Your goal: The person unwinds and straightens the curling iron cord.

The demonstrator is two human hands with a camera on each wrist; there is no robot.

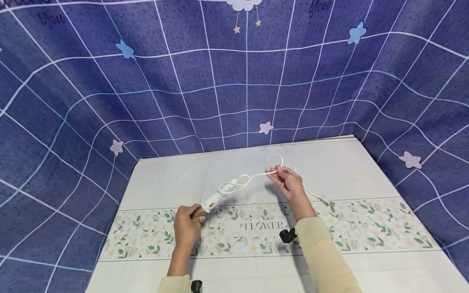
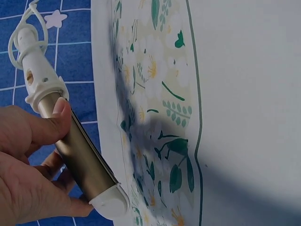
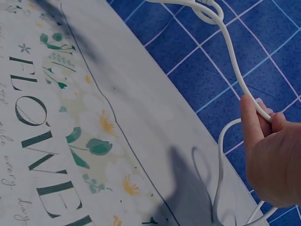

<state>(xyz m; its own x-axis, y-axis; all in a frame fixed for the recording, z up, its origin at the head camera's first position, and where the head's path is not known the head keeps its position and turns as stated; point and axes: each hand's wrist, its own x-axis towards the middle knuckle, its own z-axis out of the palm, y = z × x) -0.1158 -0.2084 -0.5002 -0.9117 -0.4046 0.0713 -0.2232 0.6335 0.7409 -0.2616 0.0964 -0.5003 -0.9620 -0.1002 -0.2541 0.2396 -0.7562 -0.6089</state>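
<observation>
- A white bench (image 1: 253, 270), crossed by a floral band (image 1: 139, 238), stands before a blue grid-patterned cloth (image 1: 234, 69).
- The styling iron (image 1: 215, 200) is held above the bench, left of its middle, long axis slanting: gold barrel (image 2: 85, 157) nearer the person, corded end pointing away and rightward.
- The left hand (image 1: 186, 228) has its fingers clamped round the barrel.
- The right hand (image 1: 292, 184) pinches the white cord (image 1: 258, 174); the plug (image 1: 326, 201) lies rightward.
</observation>
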